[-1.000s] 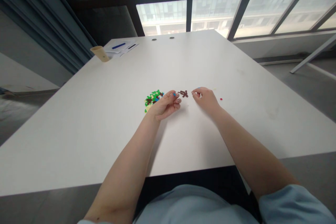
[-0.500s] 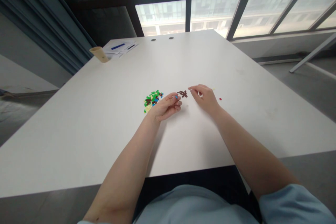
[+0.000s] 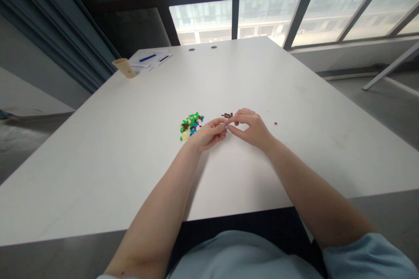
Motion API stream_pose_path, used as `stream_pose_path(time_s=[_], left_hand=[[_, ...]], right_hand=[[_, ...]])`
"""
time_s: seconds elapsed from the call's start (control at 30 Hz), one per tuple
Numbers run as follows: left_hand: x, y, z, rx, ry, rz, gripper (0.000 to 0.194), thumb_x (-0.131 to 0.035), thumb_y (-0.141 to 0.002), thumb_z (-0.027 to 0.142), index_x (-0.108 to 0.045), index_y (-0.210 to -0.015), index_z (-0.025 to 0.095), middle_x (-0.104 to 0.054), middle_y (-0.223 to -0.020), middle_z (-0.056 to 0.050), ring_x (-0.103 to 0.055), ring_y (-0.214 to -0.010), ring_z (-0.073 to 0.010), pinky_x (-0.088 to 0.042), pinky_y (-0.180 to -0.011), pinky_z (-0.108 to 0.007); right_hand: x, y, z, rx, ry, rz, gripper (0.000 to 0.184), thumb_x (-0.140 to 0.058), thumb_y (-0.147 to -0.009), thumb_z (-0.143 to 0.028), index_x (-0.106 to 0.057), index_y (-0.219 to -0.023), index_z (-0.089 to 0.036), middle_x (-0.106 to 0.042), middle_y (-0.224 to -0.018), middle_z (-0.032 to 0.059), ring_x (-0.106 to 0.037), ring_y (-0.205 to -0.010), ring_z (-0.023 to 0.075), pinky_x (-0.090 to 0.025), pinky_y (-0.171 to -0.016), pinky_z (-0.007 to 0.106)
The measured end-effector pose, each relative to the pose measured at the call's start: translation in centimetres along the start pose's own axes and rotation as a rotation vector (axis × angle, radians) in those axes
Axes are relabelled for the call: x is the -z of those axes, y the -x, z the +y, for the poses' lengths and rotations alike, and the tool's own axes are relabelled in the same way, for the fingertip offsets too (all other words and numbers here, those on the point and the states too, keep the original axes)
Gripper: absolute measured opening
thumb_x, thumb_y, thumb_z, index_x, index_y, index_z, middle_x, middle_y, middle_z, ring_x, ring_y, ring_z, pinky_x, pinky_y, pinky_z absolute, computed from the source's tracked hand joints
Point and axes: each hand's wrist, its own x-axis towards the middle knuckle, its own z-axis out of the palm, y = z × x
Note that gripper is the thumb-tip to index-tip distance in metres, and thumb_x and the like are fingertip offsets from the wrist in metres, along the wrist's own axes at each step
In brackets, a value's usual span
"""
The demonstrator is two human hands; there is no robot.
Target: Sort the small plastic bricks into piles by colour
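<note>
A tiny blue building brick [image 3: 226, 125] sits between my fingertips, partly covered by them. My left hand [image 3: 209, 135] pinches it with thumb and index finger, the other fingers curled below. From the right, the thumb and index finger of my right hand [image 3: 252, 126] close on the same brick. Just beyond the fingertips lies a small group of brown bricks [image 3: 226, 115], partly hidden by my right hand. A heap of green, brown, blue and yellow bricks [image 3: 190, 123] lies to the left of my left hand.
A single red brick [image 3: 275, 123] lies right of my right hand, and a blue bit [image 3: 253, 112] shows behind its knuckles. On the white table [image 3: 98, 161], a paper cup [image 3: 124, 68] stands far left beside papers [image 3: 153, 64] with a blue pen [image 3: 147, 58].
My right hand has moved left and toward me, from beside the brown bricks to the blue brick in my left hand. A blue bit now shows behind my right hand.
</note>
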Motion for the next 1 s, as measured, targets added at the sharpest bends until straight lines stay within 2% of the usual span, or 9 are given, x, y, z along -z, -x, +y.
stream_pose_path(time_s=[0.13,0.27,0.37,0.47,0.57,0.8,1.0], left_hand=[[0.1,-0.2,-0.1,-0.002,-0.006,0.099,0.026,-0.078,-0.058,0.024,-0.062,-0.075,0.013,-0.059,-0.071,0.001,-0.048,-0.056,-0.0025,-0.036,-0.050,-0.014],[0.2,-0.2,0.2,0.009,0.012,0.172,0.024,-0.077,-0.060,0.023,-0.061,-0.076,0.013,-0.062,-0.073,0.000,-0.050,-0.057,-0.0028,-0.036,-0.051,-0.013],[0.3,-0.1,0.4,0.002,0.024,0.202,0.022,-0.076,-0.061,0.021,-0.061,-0.074,0.012,-0.060,-0.070,0.001,-0.050,-0.057,-0.0025,-0.036,-0.051,-0.013],[0.3,-0.1,0.5,0.003,0.027,0.216,0.020,-0.075,-0.061,0.018,-0.061,-0.073,0.012,-0.059,-0.068,0.001,-0.050,-0.056,-0.0025,-0.036,-0.051,-0.013],[0.2,-0.2,0.6,0.004,0.021,0.228,0.019,-0.074,-0.061,0.018,-0.060,-0.073,0.012,-0.059,-0.068,0.001,-0.050,-0.056,-0.0026,-0.035,-0.050,-0.014],[0.2,-0.2,0.6,0.003,0.030,0.254,0.018,-0.073,-0.062,0.017,-0.059,-0.073,0.012,-0.059,-0.068,0.001,-0.049,-0.054,-0.0025,-0.035,-0.048,-0.013],[1.3,0.2,1.6,-0.038,0.045,0.325,0.011,-0.061,-0.070,0.012,-0.057,-0.080,0.014,-0.060,-0.072,-0.001,-0.051,-0.057,-0.0044,-0.039,-0.052,-0.015]], right_hand=[[0.5,-0.1,1.3,-0.116,0.079,-0.015,0.014,-0.055,-0.078,-0.023,-0.068,-0.079,-0.018,-0.056,-0.066,0.0008,-0.051,-0.068,0.0124,-0.039,-0.070,0.025],[2.1,0.4,4.9,-0.388,0.318,0.048,0.017,-0.055,-0.077,-0.026,-0.070,-0.080,-0.018,-0.057,-0.066,0.0017,-0.050,-0.065,0.0134,-0.037,-0.067,0.026],[3.1,1.2,7.6,-0.588,0.525,0.034,0.018,-0.055,-0.075,-0.025,-0.071,-0.079,-0.018,-0.060,-0.071,0.0039,-0.052,-0.067,0.0156,-0.037,-0.065,0.028],[3.3,1.8,9.2,-0.726,0.652,-0.005,0.020,-0.054,-0.075,-0.025,-0.071,-0.082,-0.019,-0.064,-0.079,0.0070,-0.055,-0.072,0.0183,-0.037,-0.064,0.029],[3.0,1.9,9.6,-0.765,0.696,-0.057,0.021,-0.053,-0.075,-0.025,-0.072,-0.084,-0.020,-0.066,-0.085,0.0086,-0.057,-0.076,0.0195,-0.039,-0.065,0.030],[2.3,1.5,9.7,-0.747,0.702,-0.119,0.023,-0.052,-0.079,-0.025,-0.071,-0.089,-0.020,-0.067,-0.096,0.0098,-0.059,-0.084,0.0211,-0.040,-0.069,0.031],[2.9,1.7,9.8,-0.767,0.638,-0.059,0.025,-0.049,-0.080,-0.025,-0.071,-0.090,-0.018,-0.067,-0.095,0.0103,-0.059,-0.082,0.0207,-0.040,-0.069,0.030]])
